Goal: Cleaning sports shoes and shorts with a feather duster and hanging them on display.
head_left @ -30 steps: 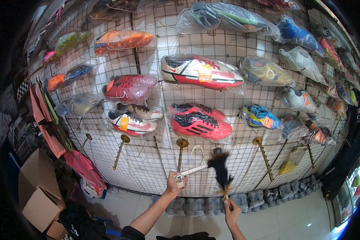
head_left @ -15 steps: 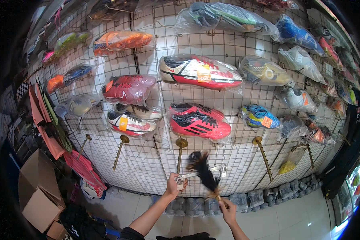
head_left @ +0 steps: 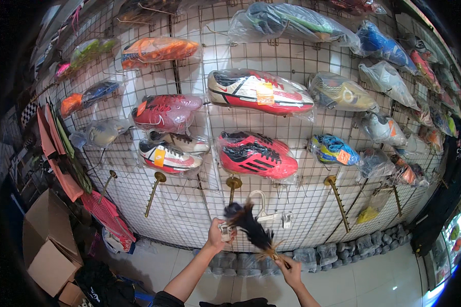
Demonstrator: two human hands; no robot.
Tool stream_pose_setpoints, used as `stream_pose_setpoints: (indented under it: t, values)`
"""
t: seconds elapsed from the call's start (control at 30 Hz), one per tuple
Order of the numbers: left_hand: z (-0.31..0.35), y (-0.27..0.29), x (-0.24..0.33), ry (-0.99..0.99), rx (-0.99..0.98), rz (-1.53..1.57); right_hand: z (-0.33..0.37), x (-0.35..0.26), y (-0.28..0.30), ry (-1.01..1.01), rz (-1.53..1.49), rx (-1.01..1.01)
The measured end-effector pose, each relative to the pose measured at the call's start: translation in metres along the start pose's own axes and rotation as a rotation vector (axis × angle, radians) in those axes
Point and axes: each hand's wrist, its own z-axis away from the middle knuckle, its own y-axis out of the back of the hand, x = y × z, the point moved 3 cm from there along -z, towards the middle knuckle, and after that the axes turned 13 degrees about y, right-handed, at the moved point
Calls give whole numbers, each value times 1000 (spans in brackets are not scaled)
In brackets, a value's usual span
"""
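Left hand point(head_left: 215, 237): pinches white hanger point(head_left: 270, 217), I note.
Right hand point(head_left: 292, 272): grips duster point(head_left: 256, 232), below hanger.
Duster: dark, feathery.

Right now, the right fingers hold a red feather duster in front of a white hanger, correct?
Not quite: the head view shows the feather duster is mostly black, not red. The right fingers do hold it, in front of the white hanger.
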Motion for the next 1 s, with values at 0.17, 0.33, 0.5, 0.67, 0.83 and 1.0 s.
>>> stream_pose_setpoints:
  t: [0.17,0.33,0.5,0.67,0.83,1.0]
  values:
    - [-4,25,-2,-54,-105,-9,19,3,5,-352,-138,250]
    - [-26,75,-13,-602,263,-373,27,2,9,-262,-4,115]
    - [3,42,1,-697,262,-470,21,-8,27,-270,60,115]
    - [27,9,17,-797,233,-598,23,-8,23,-405,-25,219]
    - [37,0,17,-783,187,-677,14,-14,20,-294,-11,157]
    - [42,-2,22,-825,184,-709,11,-7,20,-371,-113,174]
